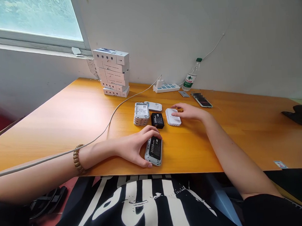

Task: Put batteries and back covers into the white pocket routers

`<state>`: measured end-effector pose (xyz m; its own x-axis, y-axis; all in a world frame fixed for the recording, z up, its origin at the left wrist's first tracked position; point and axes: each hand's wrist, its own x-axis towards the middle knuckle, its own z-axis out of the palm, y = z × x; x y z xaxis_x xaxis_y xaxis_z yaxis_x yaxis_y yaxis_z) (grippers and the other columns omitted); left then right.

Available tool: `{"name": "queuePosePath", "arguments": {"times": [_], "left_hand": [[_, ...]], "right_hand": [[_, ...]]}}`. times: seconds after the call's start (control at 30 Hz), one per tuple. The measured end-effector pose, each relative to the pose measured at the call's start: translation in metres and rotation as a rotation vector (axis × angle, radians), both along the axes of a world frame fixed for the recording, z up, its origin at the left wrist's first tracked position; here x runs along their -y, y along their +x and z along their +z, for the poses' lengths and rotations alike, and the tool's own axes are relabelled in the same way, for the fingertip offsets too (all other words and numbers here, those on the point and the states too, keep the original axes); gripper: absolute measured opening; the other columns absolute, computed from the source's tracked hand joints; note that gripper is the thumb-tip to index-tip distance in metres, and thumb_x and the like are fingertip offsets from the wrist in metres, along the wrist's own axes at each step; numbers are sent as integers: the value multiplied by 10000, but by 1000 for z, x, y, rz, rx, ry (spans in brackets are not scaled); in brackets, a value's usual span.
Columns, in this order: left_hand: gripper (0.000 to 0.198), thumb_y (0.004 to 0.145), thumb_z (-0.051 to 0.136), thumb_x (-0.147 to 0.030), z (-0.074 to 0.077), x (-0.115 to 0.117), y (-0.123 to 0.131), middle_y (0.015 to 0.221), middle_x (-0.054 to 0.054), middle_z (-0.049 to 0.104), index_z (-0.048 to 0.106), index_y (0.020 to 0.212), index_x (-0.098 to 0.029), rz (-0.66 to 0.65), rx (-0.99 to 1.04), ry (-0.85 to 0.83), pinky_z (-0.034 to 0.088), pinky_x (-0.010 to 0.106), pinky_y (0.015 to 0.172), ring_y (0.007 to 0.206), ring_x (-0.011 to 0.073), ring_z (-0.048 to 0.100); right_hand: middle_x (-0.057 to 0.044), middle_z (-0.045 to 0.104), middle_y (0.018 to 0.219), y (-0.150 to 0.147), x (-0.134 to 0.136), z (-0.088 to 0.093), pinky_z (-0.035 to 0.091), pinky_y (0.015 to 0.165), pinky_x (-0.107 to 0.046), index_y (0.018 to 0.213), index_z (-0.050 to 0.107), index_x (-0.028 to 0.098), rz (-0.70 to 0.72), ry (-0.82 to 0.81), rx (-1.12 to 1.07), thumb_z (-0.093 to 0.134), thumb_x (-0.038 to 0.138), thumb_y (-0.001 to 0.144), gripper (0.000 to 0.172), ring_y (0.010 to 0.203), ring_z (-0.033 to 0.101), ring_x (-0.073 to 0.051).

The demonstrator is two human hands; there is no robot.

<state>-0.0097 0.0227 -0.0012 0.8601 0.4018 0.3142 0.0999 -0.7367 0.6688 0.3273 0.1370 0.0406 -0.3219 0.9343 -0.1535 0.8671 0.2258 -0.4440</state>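
Close to the table's front edge lies a white pocket-sized device [158, 162] with a black 3000mAh battery [155, 149] seated in its open back. My left hand [132, 146] grips this device by its ends, thumb at the near end and fingers curled over the far end. My right hand [186, 111] is on a small stack of white back covers [172, 118], its thumb on top and fingers at the far side. Between the hands sit black batteries [157, 120], stacked. Just left of them is a pile of open white devices [141, 113], with another white device [154, 106] behind.
White boxes [115, 72] are stacked at the back left. A power strip [167, 88] with a charger stands by the wall, beside a water bottle [190, 77] and a phone [202, 100]. A white cable [110, 119] runs over my left forearm. A black object [300, 114] lies far right.
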Motion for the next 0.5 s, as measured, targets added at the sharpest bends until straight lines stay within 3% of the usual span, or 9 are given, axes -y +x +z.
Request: {"name": "queuePosePath", "arguments": {"times": [0.23,0.37,0.5], "left_hand": [[912,687,919,-419,-1,3,0,1563,188,445,475,1466,-247,33,-75,41,546,546,1135,1438,407,534],[889,705,904,-404,0,5,0,1511,177,515,478,1468,-238,47,-87,54,553,516,1120,1378,380,588],[872,711,896,-382,2,5,1,1502,164,527,485,1467,-243,52,-114,77,520,533,1151,1408,384,547]], "right_hand": [[-126,382,1712,-8,9,4,315,1296,-506,1637,419,240,27,-69,72,891,574,694,1105,1570,366,-398],[-128,378,1713,-9,8,2,302,1298,-533,1646,405,258,52,-81,81,905,591,660,1154,1573,358,-403],[-132,365,1720,-9,8,1,300,1299,-522,1657,381,251,62,-95,90,886,599,689,1146,1574,359,-393]]}}
